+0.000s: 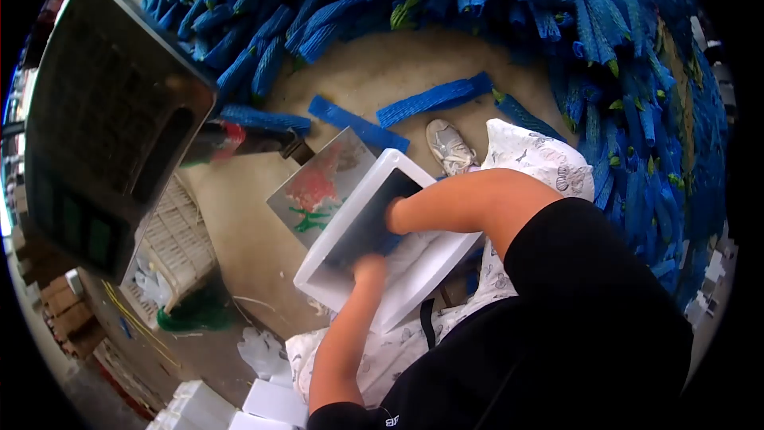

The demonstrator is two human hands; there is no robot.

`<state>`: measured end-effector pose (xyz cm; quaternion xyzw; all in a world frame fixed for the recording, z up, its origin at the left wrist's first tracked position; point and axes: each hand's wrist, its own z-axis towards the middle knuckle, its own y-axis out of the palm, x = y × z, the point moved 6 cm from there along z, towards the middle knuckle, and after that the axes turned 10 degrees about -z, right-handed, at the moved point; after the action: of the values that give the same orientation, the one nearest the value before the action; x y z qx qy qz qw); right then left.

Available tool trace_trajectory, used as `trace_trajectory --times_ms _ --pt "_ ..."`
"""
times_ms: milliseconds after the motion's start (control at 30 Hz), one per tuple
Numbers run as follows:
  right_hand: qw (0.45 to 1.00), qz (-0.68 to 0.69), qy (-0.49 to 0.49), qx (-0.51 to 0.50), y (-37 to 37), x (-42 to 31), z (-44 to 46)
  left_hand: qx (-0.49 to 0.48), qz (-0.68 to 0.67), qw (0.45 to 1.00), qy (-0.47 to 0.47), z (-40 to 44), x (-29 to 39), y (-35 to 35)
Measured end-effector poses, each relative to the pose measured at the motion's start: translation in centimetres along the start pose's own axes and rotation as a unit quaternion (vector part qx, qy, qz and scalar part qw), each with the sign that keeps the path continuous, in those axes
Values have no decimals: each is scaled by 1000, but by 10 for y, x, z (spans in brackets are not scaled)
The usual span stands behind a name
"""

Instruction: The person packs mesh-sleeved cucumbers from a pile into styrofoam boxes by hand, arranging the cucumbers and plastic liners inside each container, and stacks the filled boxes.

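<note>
Two-handed work inside an open white foam box [350, 213], which lies between the forearms, tilted, near the patterned white fabric [541, 151] over the person's legs. The left hand [368, 265] reaches in over the box's near side, the right hand [395, 214] over its right side; the fingers of both are hidden in the dark interior, so whether they stand apart, together or clamped on something cannot be told. Good practice, as judged here, is to spread pressure through both palms, keep the wrists off the brittle rim and steady the tilted box against the legs.

Materials: the box is smooth, matt and straight-walled, with rounded rim corners. Just beyond it lies a flat, square-cornered plate [320, 191] smeared red and green. Farther beyond, and to the right of the box, long green-tipped pieces in ribbed blue mesh sleeves [593, 24] form a loose heap. Left of the box stand a rigid panel with keys and a display [119, 119] and a pale, slatted plastic basket [179, 231].
</note>
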<state>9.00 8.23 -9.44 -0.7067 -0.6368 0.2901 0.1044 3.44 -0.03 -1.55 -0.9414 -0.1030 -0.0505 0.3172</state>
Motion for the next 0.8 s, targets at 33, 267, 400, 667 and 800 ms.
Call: trace_trajectory --times_ms 33,267,400,667,800 --pt "1000 10 19 16 3 -3 6 2 -6 1000 11 0 -3 0" --pt "998 44 5 47 -36 -3 -35 -32 11 999 -35 11 1 -3" --pt "996 66 4 65 -56 -3 -72 -67 28 997 -11 -1 -4 -46" --pt "741 319 -94 583 -136 131 -401 106 -23 974 200 35 90 -68" --pt "457 203 564 657 101 231 -438 118 -27 976 179 38 90 -68"
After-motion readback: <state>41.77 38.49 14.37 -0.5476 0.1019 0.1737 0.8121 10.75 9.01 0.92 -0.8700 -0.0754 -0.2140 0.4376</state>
